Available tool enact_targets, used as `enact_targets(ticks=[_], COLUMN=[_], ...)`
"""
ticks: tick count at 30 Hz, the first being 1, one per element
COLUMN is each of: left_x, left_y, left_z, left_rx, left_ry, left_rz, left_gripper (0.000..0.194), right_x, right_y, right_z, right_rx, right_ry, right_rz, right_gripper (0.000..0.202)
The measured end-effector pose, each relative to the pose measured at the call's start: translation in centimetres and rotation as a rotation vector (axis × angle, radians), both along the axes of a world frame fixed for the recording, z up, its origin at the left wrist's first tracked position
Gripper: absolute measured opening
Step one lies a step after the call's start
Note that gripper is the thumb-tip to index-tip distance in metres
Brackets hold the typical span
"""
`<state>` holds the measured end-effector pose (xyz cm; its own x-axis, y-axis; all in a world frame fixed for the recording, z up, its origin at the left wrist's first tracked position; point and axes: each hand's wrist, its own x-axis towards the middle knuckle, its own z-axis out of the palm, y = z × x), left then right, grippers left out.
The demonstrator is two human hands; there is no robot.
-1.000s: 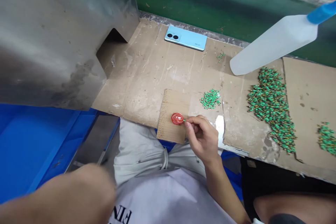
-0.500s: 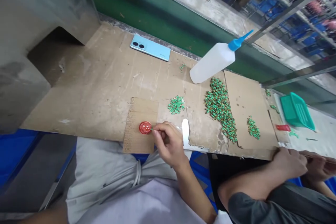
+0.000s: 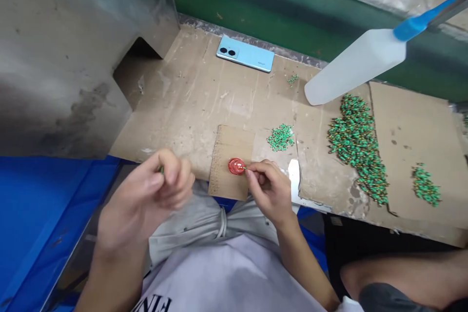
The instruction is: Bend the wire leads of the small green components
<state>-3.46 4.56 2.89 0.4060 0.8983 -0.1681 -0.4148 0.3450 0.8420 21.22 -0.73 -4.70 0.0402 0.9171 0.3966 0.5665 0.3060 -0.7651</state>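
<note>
My right hand (image 3: 271, 189) pinches a small green piece (image 3: 245, 168) between thumb and forefinger, its tip at the edge of a small red dish (image 3: 236, 166) with shiny contents. Under the dish lies a cardboard piece (image 3: 228, 139). To the left, my left hand (image 3: 146, 200) is raised near the table's front edge, fingers curled and slightly blurred. A speck of green shows between its thumb and forefinger, too small to name. Beyond my right hand is a little pile of small green pieces (image 3: 281, 137).
A light blue phone (image 3: 252, 58) lies at the back. A white squeeze bottle (image 3: 354, 68) with a blue nozzle stands right of it, near a large heap of green pieces (image 3: 358, 141). Further right is a smaller pile (image 3: 425, 185). A metal housing (image 3: 73, 58) stands left; a co-worker's arm (image 3: 402, 273) shows lower right.
My left hand has come up into view from the lower left. The view has shifted left and closer; my right hand stays at the red dish with the green piece.
</note>
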Motion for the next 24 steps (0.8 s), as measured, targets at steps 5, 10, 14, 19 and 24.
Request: enact_targets(ticks=[5,10,14,19,24], left_x=[0.8,1.4,1.7,1.6,0.9], left_y=[-0.4,-1.8,-2.3,-2.7,-3.4], left_z=[-1.8,-2.9,-2.8,-2.8,-3.2], left_rx=[-0.346,-0.309,-0.282,-0.262,-0.292], left_ry=[-0.138,-0.106,-0.096,0.018,0.141], left_rz=[0.125,0.097,0.079,0.063,0.137], left_gripper=[0.021,0.024,0.016,0.024,0.034], right_x=[0.0,0.0,0.0,0.0,0.1], right_y=[0.0,0.0,0.0,0.1,0.0], right_z=[-0.1,-0.1,-0.1,0.0,-0.1], right_rx=[0.007,0.011,0.016,0.023,0.034], right_ry=[0.000,-0.032,-0.061,-0.076,-0.094], right_rz=[-0.009,0.000,-0.005,-0.002,0.004], right_gripper=[0.014,0.015,0.014,0.016,0.015])
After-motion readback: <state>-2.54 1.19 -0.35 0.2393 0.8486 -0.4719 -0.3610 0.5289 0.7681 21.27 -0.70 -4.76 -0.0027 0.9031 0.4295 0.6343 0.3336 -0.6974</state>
